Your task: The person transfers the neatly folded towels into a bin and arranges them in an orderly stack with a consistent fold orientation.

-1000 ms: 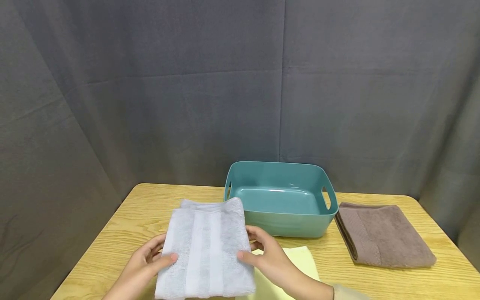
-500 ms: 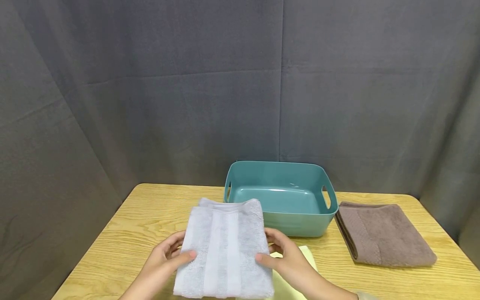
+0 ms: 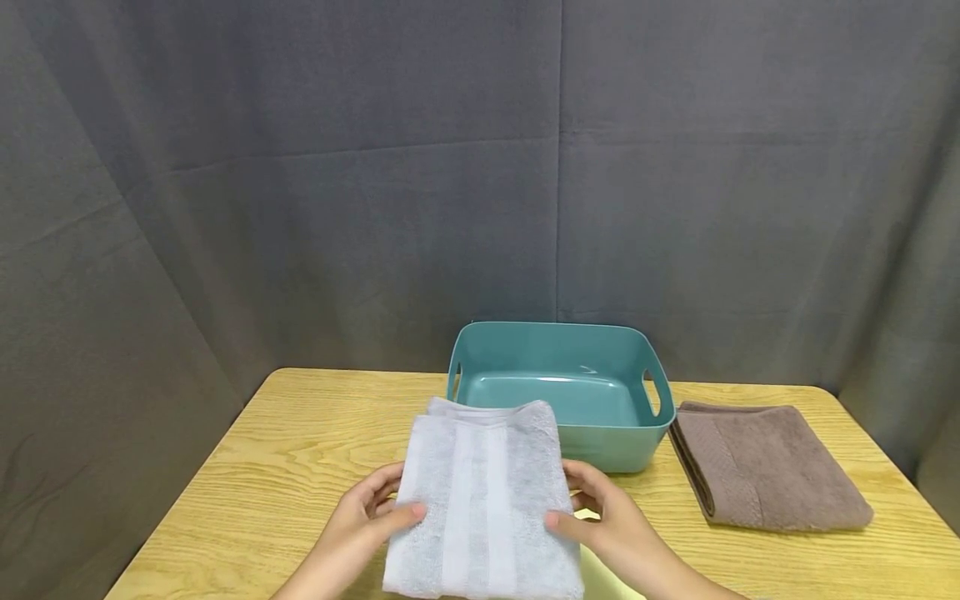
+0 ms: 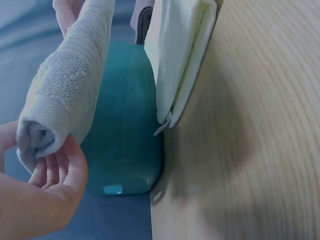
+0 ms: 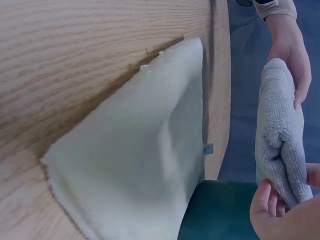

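A folded light grey towel with paler bands is held up by both hands in front of the teal basket. My left hand grips its left edge, thumb on the face and fingers behind. On the opposite edge my right hand pinches it the same way. In the left wrist view, the rolled-looking fold end of the grey towel sits between thumb and fingers. Under it on the table lies a folded pale yellow towel, mostly hidden by the grey one in the head view.
The teal basket has handle cutouts at both ends and stands at the table's back edge. To its right lies a folded brown towel. The wooden table backs onto a grey curtain.
Both hands have carried the grey towel to the right, so that it covers more of the yellow towel and overlaps the basket's front. The basket and brown towel have stayed put.
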`<control>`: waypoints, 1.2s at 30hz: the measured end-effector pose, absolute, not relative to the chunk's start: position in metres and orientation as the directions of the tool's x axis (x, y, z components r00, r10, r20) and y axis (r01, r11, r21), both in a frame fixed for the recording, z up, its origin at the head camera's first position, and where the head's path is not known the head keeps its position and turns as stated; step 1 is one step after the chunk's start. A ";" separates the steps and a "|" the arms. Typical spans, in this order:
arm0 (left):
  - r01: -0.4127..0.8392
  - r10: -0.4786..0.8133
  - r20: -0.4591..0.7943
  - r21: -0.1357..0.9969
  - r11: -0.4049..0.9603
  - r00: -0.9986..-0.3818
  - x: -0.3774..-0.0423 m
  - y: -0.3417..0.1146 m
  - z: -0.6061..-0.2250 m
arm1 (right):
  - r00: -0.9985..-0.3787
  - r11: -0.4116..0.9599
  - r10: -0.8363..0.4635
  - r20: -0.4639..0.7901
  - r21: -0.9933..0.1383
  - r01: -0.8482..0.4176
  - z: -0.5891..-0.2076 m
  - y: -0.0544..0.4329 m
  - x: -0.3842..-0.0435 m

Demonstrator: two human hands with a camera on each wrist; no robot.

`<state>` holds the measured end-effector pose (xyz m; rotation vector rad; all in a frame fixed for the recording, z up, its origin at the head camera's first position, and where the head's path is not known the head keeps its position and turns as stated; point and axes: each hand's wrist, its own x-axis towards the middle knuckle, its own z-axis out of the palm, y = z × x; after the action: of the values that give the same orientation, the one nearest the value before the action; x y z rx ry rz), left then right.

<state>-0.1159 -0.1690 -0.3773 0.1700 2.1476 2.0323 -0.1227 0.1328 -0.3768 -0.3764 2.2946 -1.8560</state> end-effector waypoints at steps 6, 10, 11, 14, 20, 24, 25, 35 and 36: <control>-0.039 0.219 -0.050 0.998 0.056 -0.975 -0.116 -0.159 -0.382 | -0.950 0.188 -0.312 0.012 -0.979 -0.074 -0.381 0.145 -0.120; -0.029 0.227 -0.040 0.998 0.054 -0.973 -0.116 -0.153 -0.386 | -0.949 0.190 -0.314 -0.015 -0.981 -0.048 -0.384 0.152 -0.118; -0.028 0.230 -0.040 0.998 0.056 -0.972 -0.116 -0.151 -0.387 | -0.950 0.197 -0.312 -0.017 -0.979 -0.047 -0.384 0.154 -0.118; -0.040 0.243 -0.053 0.998 0.057 -0.969 -0.116 -0.148 -0.388 | -0.953 0.228 -0.301 -0.029 -0.973 -0.042 -0.386 0.158 -0.117; -0.048 0.267 -0.057 0.998 0.039 -0.962 -0.116 -0.144 -0.389 | -0.955 0.257 -0.296 -0.036 -0.966 -0.043 -0.388 0.165 -0.115; -0.050 0.272 -0.058 0.998 0.034 -0.961 -0.117 -0.141 -0.389 | -0.957 0.254 -0.288 -0.036 -0.966 -0.040 -0.390 0.168 -0.113; -0.051 0.273 -0.058 0.998 0.032 -0.960 -0.117 -0.140 -0.390 | -0.959 0.257 -0.282 -0.042 -0.966 -0.033 -0.390 0.169 -0.113; -0.040 0.300 -0.045 0.999 0.024 -0.953 -0.118 -0.134 -0.391 | -0.968 0.284 -0.236 -0.084 -0.959 0.014 -0.392 0.174 -0.109; -0.043 0.304 -0.047 0.999 0.022 -0.951 -0.118 -0.134 -0.391 | -0.968 0.281 -0.236 -0.083 -0.960 0.013 -0.392 0.174 -0.109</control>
<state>-0.1179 -0.1343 -0.3910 0.2709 2.0507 2.0194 -0.1086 0.1744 -0.3922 -0.2066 2.3392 -1.7557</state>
